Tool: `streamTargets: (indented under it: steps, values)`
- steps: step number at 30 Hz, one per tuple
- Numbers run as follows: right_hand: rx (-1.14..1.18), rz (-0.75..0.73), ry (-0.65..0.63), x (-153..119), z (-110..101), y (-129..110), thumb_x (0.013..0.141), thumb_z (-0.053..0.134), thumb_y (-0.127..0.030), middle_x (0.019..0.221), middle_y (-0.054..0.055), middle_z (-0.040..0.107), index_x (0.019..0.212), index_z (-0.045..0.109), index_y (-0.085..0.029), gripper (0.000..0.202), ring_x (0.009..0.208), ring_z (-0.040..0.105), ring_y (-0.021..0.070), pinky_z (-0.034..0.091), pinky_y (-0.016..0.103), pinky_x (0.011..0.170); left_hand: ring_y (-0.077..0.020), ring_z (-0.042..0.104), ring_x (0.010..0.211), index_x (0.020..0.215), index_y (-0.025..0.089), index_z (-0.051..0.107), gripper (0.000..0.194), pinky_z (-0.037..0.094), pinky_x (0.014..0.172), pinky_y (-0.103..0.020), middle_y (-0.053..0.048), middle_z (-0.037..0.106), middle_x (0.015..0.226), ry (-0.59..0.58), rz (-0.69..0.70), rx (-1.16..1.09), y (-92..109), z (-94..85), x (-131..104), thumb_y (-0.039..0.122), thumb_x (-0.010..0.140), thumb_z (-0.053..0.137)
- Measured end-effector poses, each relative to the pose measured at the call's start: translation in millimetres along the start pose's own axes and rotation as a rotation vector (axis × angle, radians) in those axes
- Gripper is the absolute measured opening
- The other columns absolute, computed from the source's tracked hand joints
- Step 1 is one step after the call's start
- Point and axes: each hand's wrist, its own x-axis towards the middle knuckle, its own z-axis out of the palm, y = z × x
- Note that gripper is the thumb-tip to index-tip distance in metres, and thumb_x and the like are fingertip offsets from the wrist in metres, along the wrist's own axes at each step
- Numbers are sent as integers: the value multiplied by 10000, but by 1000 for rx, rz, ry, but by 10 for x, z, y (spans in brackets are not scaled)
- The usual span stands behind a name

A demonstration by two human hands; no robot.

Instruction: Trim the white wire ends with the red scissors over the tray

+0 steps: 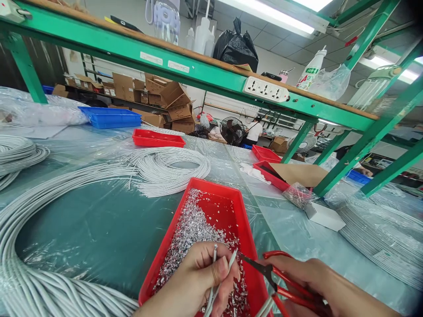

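Note:
Over a red tray (246,220), my left hand (198,268) pinches white cables (234,259) between thumb and fingers. Two cable ends stick up from this grip. Small silver scraps (190,224) are heaped along the left side of the tray. My right hand (313,277) is wrapped around the red handles of a pair of scissors (271,273). Their dark blades point left, with the tips close beside one cable end; whether they touch it I cannot tell. More pale cable lengths (265,306) show below the scissors, partly hidden.
A long bundle of white cables (20,229) curves across the left, beside a coil (175,169). Red bins (158,138) and a blue bin (112,118) stand further back. A green shelf frame (211,77) with a power strip (266,89) spans above. Another person (254,132) sits in the background.

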Motion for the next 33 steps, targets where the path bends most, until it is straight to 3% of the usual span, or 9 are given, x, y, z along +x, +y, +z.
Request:
streamTargets:
  steps: [5, 8, 11, 16, 20, 23, 27, 30, 33]
  values:
    - [105, 32, 67, 148, 192, -171, 668, 649, -483, 532, 48, 482, 771, 647, -123, 374, 545, 494, 134, 430, 197, 496, -27, 490, 436, 750, 63, 516, 339, 358, 439, -109, -15, 541, 568, 372, 66, 143, 47, 230, 42, 368, 734, 664]
    - [175, 102, 41, 130, 271, -190, 663, 669, -410, 498, 22, 419, 634, 557, -118, 314, 493, 428, 104, 393, 193, 477, -39, 497, 447, 709, 57, 532, 406, 364, 458, -127, -24, 552, 570, 481, 72, 171, 66, 339, 55, 408, 637, 724]
    - [263, 211, -20, 105, 357, -188, 668, 668, -353, 505, 13, 413, 613, 507, -112, 295, 490, 389, 87, 365, 191, 495, -36, 494, 471, 717, 58, 566, 382, 370, 486, -134, -22, 546, 578, 518, 93, 223, 56, 348, 46, 399, 645, 722]
    - [374, 319, 136, 109, 447, -217, 562, 735, -344, 534, 7, 412, 632, 573, -95, 305, 508, 354, 74, 319, 180, 499, -50, 474, 508, 727, 67, 567, 440, 361, 519, -159, -25, 503, 578, 535, 106, 356, 28, 296, 28, 482, 647, 695]
    - [641, 387, 124, 128, 418, -325, 477, 778, -151, 465, -27, 373, 588, 607, -96, 212, 437, 375, 31, 317, 104, 438, -47, 444, 521, 732, 76, 564, 363, 335, 525, -161, -15, 477, 571, 531, 107, 414, 31, 297, 16, 423, 701, 668]
    - [694, 423, 125, 144, 380, -391, 439, 773, -63, 458, -35, 398, 590, 613, -92, 222, 430, 350, 7, 299, 65, 423, -46, 433, 536, 739, 81, 561, 304, 337, 537, -160, -10, 472, 575, 524, 108, 480, 46, 306, 4, 376, 744, 635]
    - [743, 405, 97, 160, 379, -425, 449, 778, -76, 491, 0, 517, 588, 629, -105, 206, 455, 432, 32, 345, 71, 443, -51, 425, 543, 730, 86, 566, 310, 337, 540, -165, -13, 471, 582, 508, 93, 504, 74, 315, -1, 389, 741, 630]
    - [805, 412, 94, 157, 410, -405, 449, 775, -70, 461, -11, 480, 572, 632, -110, 193, 432, 419, 27, 328, 70, 424, -60, 420, 544, 719, 85, 551, 304, 335, 543, -176, -13, 459, 576, 493, 92, 512, 101, 327, 2, 381, 740, 618]
    - [684, 419, 142, 139, 430, -342, 445, 796, -176, 493, 2, 482, 603, 602, -96, 263, 457, 396, 39, 329, 100, 442, -64, 421, 548, 727, 89, 549, 233, 325, 546, -182, -13, 461, 580, 499, 83, 554, 107, 321, 0, 318, 749, 586]
